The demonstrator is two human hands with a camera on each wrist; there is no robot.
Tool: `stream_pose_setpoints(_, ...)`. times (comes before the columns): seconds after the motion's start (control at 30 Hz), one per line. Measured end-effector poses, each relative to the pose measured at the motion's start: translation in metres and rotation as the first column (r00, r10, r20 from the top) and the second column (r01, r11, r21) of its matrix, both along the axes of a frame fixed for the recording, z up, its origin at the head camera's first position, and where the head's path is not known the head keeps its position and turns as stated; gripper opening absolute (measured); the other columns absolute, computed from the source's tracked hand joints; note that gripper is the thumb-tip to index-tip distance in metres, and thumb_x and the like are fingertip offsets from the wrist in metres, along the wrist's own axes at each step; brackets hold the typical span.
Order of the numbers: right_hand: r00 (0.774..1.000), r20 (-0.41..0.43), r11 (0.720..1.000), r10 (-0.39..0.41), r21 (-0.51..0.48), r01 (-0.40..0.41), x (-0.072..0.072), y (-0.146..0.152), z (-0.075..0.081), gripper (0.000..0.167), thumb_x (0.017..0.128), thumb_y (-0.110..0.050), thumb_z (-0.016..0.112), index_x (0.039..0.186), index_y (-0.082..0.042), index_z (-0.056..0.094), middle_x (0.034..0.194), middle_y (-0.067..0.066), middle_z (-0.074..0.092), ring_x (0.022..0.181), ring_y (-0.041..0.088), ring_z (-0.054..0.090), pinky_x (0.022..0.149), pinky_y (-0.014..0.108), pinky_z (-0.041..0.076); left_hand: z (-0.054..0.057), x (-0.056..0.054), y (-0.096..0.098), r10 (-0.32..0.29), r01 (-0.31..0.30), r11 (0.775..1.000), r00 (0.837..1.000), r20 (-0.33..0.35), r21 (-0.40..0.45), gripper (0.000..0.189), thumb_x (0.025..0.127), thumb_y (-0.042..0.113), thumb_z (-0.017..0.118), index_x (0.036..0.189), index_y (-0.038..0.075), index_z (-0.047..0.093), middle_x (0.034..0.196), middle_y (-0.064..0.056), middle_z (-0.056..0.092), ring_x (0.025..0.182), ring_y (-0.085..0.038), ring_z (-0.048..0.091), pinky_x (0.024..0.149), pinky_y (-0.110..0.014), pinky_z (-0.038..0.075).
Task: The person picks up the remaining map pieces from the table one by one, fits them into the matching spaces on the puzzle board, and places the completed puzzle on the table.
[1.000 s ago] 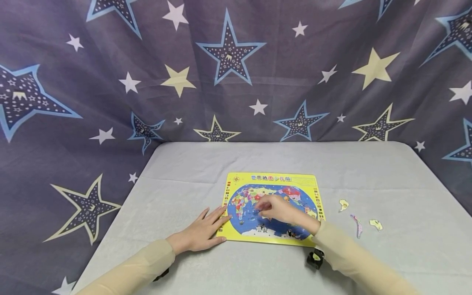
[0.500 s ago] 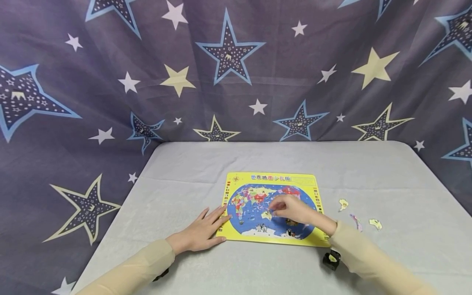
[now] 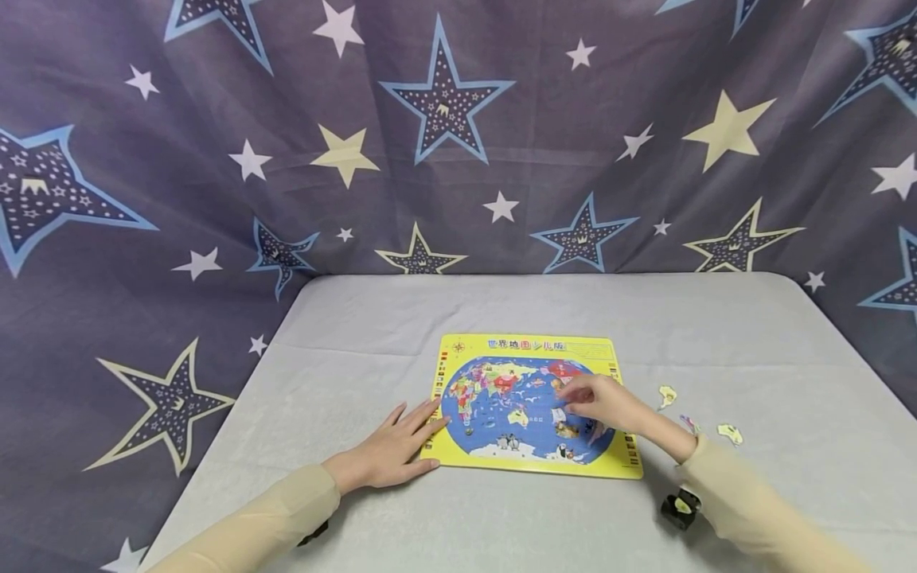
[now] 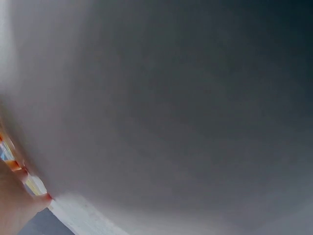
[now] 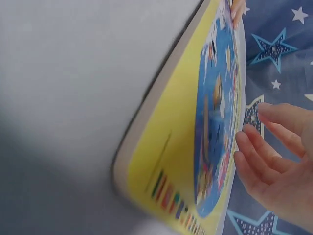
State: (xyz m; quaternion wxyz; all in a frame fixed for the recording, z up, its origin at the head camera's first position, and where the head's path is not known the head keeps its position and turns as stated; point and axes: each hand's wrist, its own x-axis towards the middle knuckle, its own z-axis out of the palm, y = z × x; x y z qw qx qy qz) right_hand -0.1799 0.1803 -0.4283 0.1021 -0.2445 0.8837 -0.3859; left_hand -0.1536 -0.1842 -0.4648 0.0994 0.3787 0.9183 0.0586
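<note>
A yellow-bordered world map puzzle board [image 3: 530,469] lies on the table. My left hand [image 3: 390,454] rests spread on its left edge, fingers straight. In the left wrist view only part of the left hand [image 4: 17,200] shows at the lower left. Above the right part of the map hovers my right hand [image 3: 605,404], apart from the board. The right wrist view shows the right hand [image 5: 279,152] with fingers loosely bent and nothing between them. A yellowish Australia shape [image 3: 517,418] shows on the map.
Right of the board lie a small yellow puzzle piece [image 3: 667,396], a pink-purple strip piece [image 3: 689,424], partly hidden by the right arm, and a yellow-green piece [image 3: 730,434]. A star-patterned curtain [image 3: 458,199] stands behind the grey-covered table [image 3: 372,318].
My right hand has moved right across the map, uncovering the Australia shape and the middle of the board. Its forearm now partly covers the pink-purple piece. The left hand has stayed still.
</note>
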Motion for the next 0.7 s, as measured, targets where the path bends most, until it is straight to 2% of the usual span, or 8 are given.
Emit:
stream_pose_setpoints(0.33,0.998,-0.004,0.997,-0.069,0.020,0.069,0.000,0.031,0.000,0.016,0.079,-0.001,0.062,0.094,0.003,0.064,0.088,0.010,0.060,0.077,0.017,0.058,0.065,0.024,0.049,0.001,0.000,0.000,-0.001,0.001,1.000,1.000,0.000,0.002,0.065,0.090,0.056,0.030,0.142,0.018,0.021,0.148,-0.008,0.008,0.135,-0.021,0.009,0.105,-0.050,0.010)
stream_pose_setpoints(0.7,0.990,-0.101,0.995,-0.096,0.004,0.097,0.001,0.063,-0.002,0.016,0.076,0.004,0.061,0.092,0.007,0.064,0.086,0.013,0.063,0.073,0.016,0.057,0.065,0.024,0.049,0.000,0.000,0.000,0.009,-0.009,1.000,1.000,0.005,-0.003,0.065,0.090,0.056,0.030,0.142,0.019,0.021,0.149,-0.006,0.006,0.135,-0.019,0.007,0.105,-0.049,0.010)
